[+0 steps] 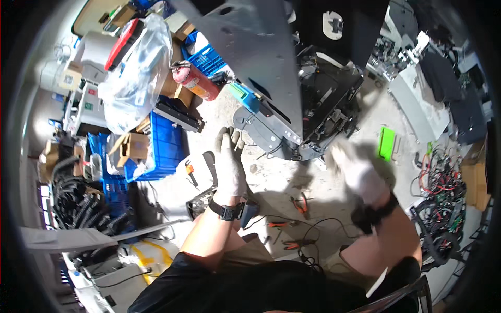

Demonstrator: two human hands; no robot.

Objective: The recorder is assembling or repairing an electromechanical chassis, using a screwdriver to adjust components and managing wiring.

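White-gloved left hand [230, 164] near round grey metal base [263, 134], fingers narrowly parted; white-gloved right hand [356, 168] blurred, cannot tell fingers.

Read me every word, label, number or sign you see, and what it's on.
None reads clearly enough to quote.
Red fire extinguisher: label print too small.
Carton at far left: pale label with a dark pattern, too small.
Grey metal bracket: tiny marks near its lower end, unreadable.
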